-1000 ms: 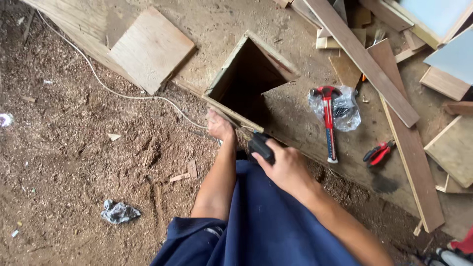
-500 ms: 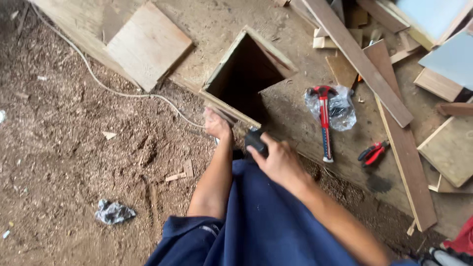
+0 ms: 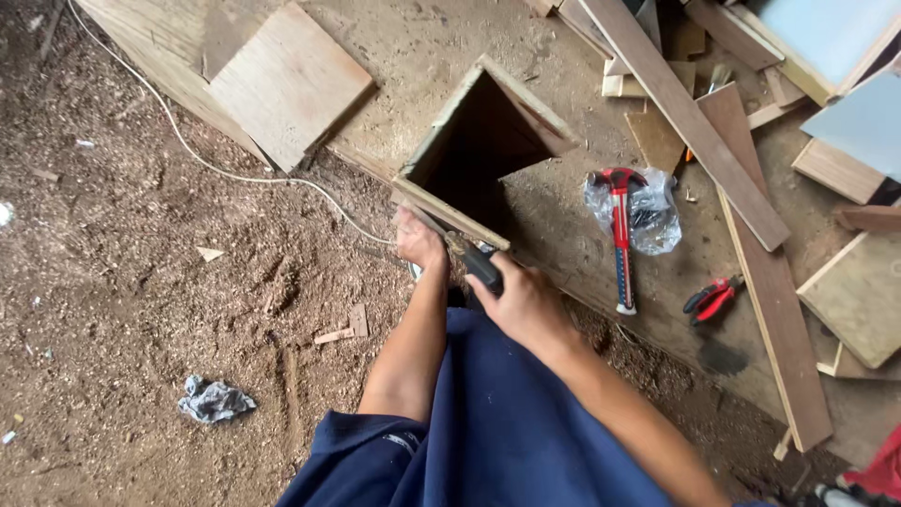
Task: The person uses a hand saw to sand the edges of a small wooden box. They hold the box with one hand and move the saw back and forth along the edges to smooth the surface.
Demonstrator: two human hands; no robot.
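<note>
An open wooden box point(image 3: 488, 113) with a dark inside lies on a dusty board, its mouth facing me. My left hand point(image 3: 418, 239) presses against the box's near lower edge. My right hand point(image 3: 526, 302) grips a black-handled tool point(image 3: 474, 261) whose metal end touches that same edge beside the left hand. What kind of tool it is I cannot tell. Both forearms reach out over my blue clothing point(image 3: 497, 422).
A red-and-black hammer point(image 3: 619, 239) lies on a clear plastic bag point(image 3: 648, 211) to the right of the box. Red pliers point(image 3: 713, 299) lie further right. Long planks point(image 3: 690, 117), square offcuts point(image 3: 286, 84), a white cord point(image 3: 235, 174) and a crumpled rag point(image 3: 216, 399) lie on the sawdust ground.
Both hands have moved slightly up toward the box edge, and the tool's tip now rests against it. The view has shifted a little.
</note>
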